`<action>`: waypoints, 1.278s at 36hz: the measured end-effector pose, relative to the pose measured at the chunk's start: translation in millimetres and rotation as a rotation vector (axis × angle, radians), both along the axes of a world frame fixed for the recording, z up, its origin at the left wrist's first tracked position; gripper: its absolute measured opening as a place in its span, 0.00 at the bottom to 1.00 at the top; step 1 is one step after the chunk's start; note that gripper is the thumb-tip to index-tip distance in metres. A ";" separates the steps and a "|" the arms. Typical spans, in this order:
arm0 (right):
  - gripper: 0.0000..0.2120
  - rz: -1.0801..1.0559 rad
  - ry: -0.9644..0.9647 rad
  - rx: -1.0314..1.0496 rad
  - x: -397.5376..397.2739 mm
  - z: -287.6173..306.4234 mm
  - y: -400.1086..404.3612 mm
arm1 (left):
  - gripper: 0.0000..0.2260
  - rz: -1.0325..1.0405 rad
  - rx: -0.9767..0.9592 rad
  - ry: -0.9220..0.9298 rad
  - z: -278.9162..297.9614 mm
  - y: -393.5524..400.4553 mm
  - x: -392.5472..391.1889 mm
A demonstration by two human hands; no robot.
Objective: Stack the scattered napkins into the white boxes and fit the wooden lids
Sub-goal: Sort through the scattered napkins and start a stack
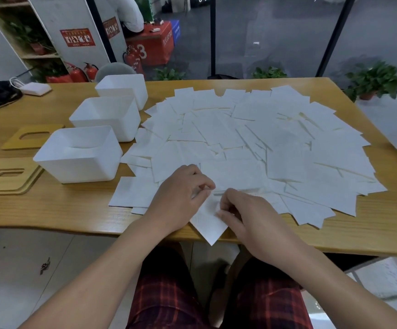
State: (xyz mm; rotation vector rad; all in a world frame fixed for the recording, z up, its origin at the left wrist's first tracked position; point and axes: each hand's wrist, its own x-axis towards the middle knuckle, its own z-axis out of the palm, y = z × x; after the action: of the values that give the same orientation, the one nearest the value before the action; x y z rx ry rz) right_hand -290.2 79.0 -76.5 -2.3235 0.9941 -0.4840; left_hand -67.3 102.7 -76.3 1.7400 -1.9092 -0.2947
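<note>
While both hands are working at the near edge of the light wooden table (pixel 50 210), the left hand (pixel 181 198) is pinching, between thumb and curled fingers, the upper part of a single white paper napkin (pixel 210 224), and the right hand (pixel 242 212) is pinching the same napkin at its right side. The napkin is lying tilted, with one corner hanging past the table edge.

The wide spread of white square napkins (pixel 264 143) is covering most of the table's middle and right, the sheets overlapping in no order.

Three white plastic rectangular boxes are standing in a diagonal row on the left of the table, all open-topped. The nearest white box (pixel 79 157) is holding what appears to be a low layer of napkins; its fill level is hard to judge. The middle white box (pixel 105 119) is just behind it, and the far white box (pixel 121 89) behind that; their contents cannot be determined from this angle.

Two flat wooden lids with oval slots are lying on the table left of the boxes: the near wooden lid (pixel 7 176) is touching the nearest box's base, and the far wooden lid (pixel 32 136) is lying beyond it. Neither is fitted.

A white adapter with cable (pixel 35 87) is resting at the far left corner.
</note>
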 end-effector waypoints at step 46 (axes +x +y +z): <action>0.11 -0.300 -0.169 -0.295 7.3 -8.5 -85.6 | 0.16 0.207 0.027 -0.010 -3.6 -22.0 68.1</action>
State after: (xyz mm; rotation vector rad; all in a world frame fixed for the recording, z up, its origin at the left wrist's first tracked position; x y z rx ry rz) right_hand -282.9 -6.7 -85.0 -2.3406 1.2650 -0.9895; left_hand 0.8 80.7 -79.8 1.9408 -1.7208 -0.2363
